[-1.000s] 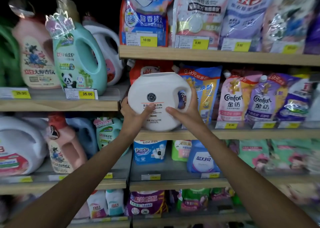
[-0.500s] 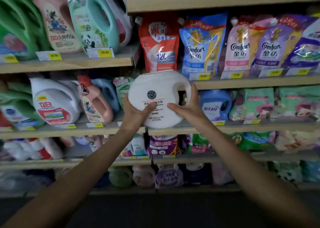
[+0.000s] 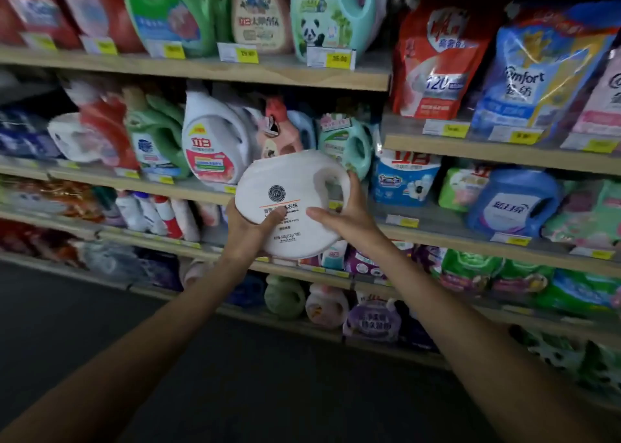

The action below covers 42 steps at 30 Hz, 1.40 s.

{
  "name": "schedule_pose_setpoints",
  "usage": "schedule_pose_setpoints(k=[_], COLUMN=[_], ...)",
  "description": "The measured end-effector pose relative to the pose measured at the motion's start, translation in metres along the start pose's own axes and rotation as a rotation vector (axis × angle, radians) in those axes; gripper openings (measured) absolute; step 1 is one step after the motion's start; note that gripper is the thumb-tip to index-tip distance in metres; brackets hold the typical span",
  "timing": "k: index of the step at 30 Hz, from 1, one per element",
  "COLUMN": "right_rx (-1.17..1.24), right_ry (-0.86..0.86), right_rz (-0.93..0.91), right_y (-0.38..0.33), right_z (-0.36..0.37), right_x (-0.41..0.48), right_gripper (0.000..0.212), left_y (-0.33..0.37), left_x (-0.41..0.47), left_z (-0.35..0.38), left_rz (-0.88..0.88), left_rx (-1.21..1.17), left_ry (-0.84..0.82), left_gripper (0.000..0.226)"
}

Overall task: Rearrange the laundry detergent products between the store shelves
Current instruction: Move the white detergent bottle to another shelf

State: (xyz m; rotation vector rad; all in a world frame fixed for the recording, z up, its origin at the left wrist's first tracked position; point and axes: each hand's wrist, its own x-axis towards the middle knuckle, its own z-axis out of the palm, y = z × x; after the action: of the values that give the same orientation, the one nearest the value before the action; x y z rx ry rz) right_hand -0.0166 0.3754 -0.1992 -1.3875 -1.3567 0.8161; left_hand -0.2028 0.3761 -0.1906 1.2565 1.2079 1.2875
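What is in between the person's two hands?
In the head view, a round white detergent jug sits between the left hand and the right hand. Both hands hold it, in front of the shelves.

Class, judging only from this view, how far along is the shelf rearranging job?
Done: the white round tub is off the shelves. In hand: left hand and right hand hold it in front of the shelf edge. Left: setting it on a shelf; no destination shows yet.

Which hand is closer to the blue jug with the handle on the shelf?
The right hand. It holds the white tub on the side facing the blue jug. The left hand grips the tub's far side, farther from the jug.
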Motion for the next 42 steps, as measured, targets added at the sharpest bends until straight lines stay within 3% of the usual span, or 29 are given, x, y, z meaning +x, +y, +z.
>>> schedule_pose_setpoints(k=[3, 6, 11, 14, 24, 28, 32, 39, 42], right_rx=[0.02, 0.032, 0.046, 0.044, 0.091, 0.108, 0.119, 0.184, 0.196], right_ry=[-0.022, -0.054, -0.066, -0.067, -0.148, -0.16, -0.18, -0.181, -0.215], right_rz=[-0.051, -0.031, -0.012, -0.019, -0.031, -0.047, -0.031, -0.028, -0.026], right_y=[-0.014, -0.028, -0.044, -0.051, -0.062, -0.062, -0.065, -0.084, -0.091], right_z=[0.059, 0.119, 0.204, 0.242, 0.358, 0.42, 0.489, 0.608, 0.648], right_x=[0.018, 0.036, 0.06, 0.074, 0.143, 0.19, 0.244, 0.327, 0.355], right_gripper=[0.093, 0.102, 0.098, 0.093, 0.102, 0.101, 0.106, 0.117, 0.112], left_y=[-0.005, -0.01, -0.018, -0.022, -0.038, -0.047, -0.052, -0.054, -0.055], left_x=[0.025, 0.052, 0.088, 0.105, 0.184, 0.236, 0.3, 0.402, 0.435], left_z=[-0.057, -0.115, -0.193, -0.227, -0.325, -0.374, -0.429, -0.526, -0.562], left_rz=[0.016, 0.054, 0.048, 0.036, 0.01, 0.009, -0.039, 0.014, -0.001], left_rx=[0.007, 0.029, 0.045, 0.042, 0.101, 0.109, 0.141, 0.164, 0.157], left_ry=[0.02, 0.065, 0.113, 0.119, 0.192, 0.212, 0.226, 0.237, 0.233], left_gripper=[0.063, 0.058, 0.073, 0.065, 0.073, 0.066, 0.08, 0.065, 0.074])
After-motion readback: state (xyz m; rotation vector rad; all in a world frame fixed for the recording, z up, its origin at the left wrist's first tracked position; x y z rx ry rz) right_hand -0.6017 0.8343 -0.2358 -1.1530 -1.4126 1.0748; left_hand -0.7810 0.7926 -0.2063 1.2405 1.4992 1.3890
